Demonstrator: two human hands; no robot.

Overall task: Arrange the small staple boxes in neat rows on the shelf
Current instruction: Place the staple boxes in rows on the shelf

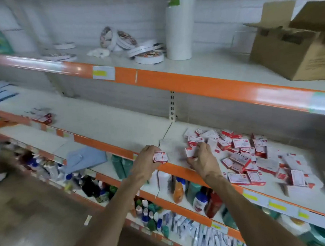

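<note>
A shop aisle with orange-edged shelving: nearest, the lower shelves are packed with bottles (pixel 198 200), and above them runs the middle shelf (pixel 120 125), where the work is. At its front edge the left hand (pixel 147 159) has its fingers closed around one small staple box (pixel 160 156), held just over the lip, while the right hand (pixel 203 158) pinches another box (pixel 190 151) at the near edge of the loose heap of staple boxes (pixel 250 156). That heap lies jumbled, boxes tilted and overlapping, with no row visible yet, so I judge the arranging barely begun and nearly all of it left. Farther up, the top shelf carries tape rolls (pixel 146 54) and a cardboard carton (pixel 293 46)
</note>
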